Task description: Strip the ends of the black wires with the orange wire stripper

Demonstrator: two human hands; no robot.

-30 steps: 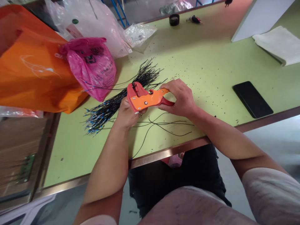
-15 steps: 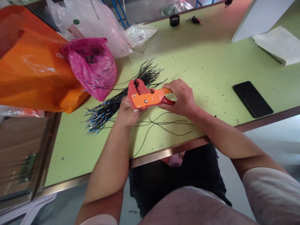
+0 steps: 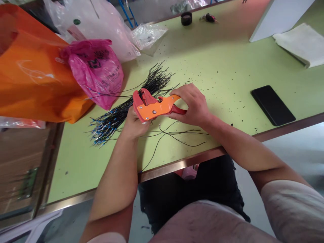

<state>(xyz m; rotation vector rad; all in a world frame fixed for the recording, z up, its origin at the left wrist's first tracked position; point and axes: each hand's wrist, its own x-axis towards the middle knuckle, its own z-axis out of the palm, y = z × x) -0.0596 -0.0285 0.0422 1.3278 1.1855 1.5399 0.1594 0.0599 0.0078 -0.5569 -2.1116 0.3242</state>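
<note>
My right hand [image 3: 191, 103] is wrapped round the handles of an orange and red wire stripper [image 3: 159, 106], whose handles stand apart. The tool's jaw end points left, over my left hand [image 3: 135, 123]. That hand is closed beneath the tool's head; its fingertips are hidden, so what it holds cannot be made out. Behind it lies a thick bundle of black wires [image 3: 157, 81], with blue and metal tips at its lower left end. Several loose black wires [image 3: 177, 134] cross on the table in front of the tool.
A pink plastic bag [image 3: 96, 71], an orange bag [image 3: 37, 74] and clear plastic bags [image 3: 101, 23] crowd the left. A phone [image 3: 273, 105] lies at right, a folded cloth [image 3: 303, 44] behind it. Black tape roll [image 3: 186, 19] and keys [image 3: 209, 18] sit at the back. Black scraps dot the green table [image 3: 222, 60].
The wire stripper and both hands have shifted slightly left in view, and the tool's head has tilted a little. The whole view has also moved slightly. Both grips look the same.
</note>
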